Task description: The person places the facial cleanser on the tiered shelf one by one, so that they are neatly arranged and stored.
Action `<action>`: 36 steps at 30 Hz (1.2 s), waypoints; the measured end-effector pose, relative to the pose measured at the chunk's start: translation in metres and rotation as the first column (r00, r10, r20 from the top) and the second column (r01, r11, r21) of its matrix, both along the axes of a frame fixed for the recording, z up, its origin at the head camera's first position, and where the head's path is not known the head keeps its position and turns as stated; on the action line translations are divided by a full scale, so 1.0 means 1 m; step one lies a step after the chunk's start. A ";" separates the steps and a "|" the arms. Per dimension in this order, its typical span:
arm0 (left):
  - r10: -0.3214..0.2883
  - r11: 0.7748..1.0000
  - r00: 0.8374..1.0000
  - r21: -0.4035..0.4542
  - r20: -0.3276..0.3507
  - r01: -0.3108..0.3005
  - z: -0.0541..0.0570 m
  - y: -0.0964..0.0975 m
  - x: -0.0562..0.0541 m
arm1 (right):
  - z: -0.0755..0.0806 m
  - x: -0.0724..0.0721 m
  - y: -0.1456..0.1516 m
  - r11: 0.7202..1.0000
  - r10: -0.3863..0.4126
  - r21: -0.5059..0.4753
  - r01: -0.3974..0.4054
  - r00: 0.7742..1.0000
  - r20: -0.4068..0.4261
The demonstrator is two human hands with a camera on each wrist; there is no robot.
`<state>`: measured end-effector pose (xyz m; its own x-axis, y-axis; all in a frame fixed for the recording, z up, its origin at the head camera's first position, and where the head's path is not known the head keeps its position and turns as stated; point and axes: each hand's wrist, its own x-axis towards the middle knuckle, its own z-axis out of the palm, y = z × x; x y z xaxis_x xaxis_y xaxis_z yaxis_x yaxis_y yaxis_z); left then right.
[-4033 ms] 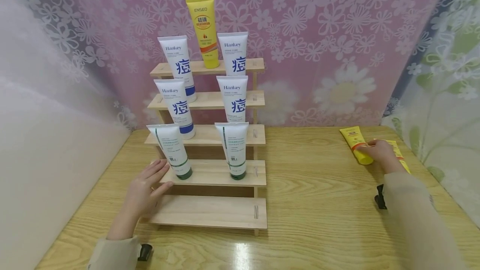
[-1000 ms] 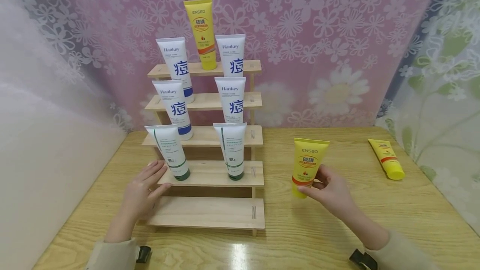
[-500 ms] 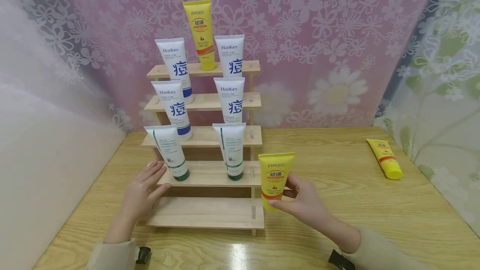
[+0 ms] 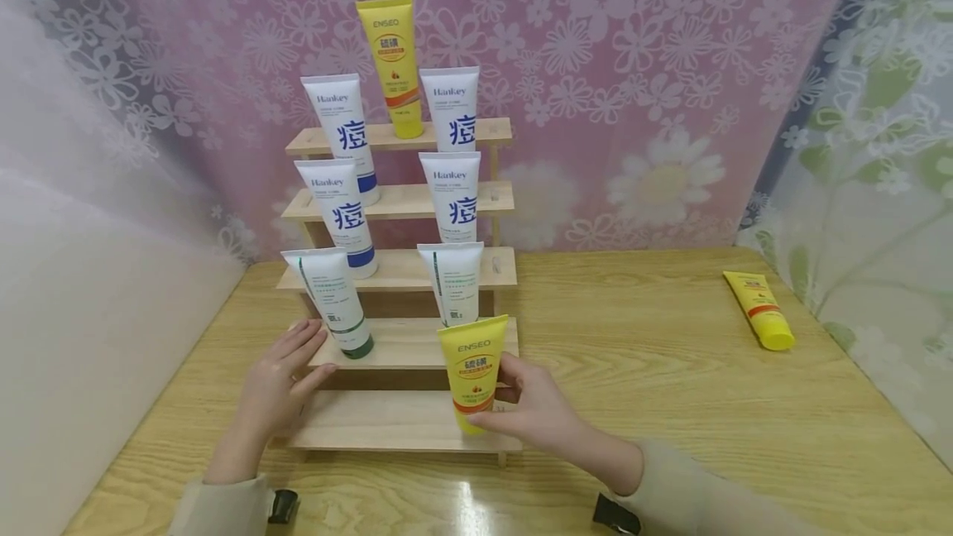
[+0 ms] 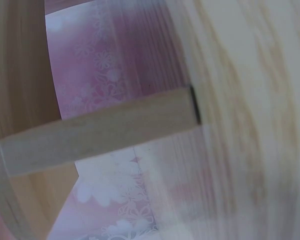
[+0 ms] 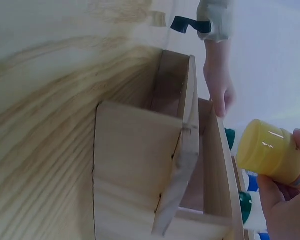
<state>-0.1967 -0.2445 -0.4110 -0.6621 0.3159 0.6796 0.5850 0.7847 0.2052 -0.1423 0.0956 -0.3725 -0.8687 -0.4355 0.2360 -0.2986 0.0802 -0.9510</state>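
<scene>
My right hand (image 4: 538, 405) holds a yellow ENSEO squeeze tube (image 4: 474, 364) upright, thumb in front and fingers behind, over the right end of the bottom shelf of the wooden tiered stand (image 4: 372, 420). In the right wrist view, the tube's yellow cap (image 6: 260, 149) hangs above the shelf boards. My left hand (image 4: 277, 379) rests against the stand's left side, its fingers extended beside a green-capped white tube (image 4: 331, 300). Behind the held tube, another green-capped white tube (image 4: 452, 284) is partly hidden. The left wrist view shows mostly the stand's boards (image 5: 100, 130), close up.
White Hankey tubes (image 4: 341, 213) stand on the upper shelves, and a yellow tube (image 4: 395, 69) stands on the top one. One more yellow tube (image 4: 761, 310) lies on the wooden table (image 4: 633, 329) at far right. A pink floral backdrop (image 4: 596, 89) rises behind.
My right hand took hold of one of two yellow tubes at far right, raised it upright and carried it left to over the bottom shelf. My left hand has stayed against the stand.
</scene>
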 end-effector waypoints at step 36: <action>-0.006 1.000 1.000 -0.007 0.011 0.006 -0.001 -0.002 0.000 | -0.015 -0.016 -0.113 0.995 -0.024 0.097 0.033 0.995 -0.101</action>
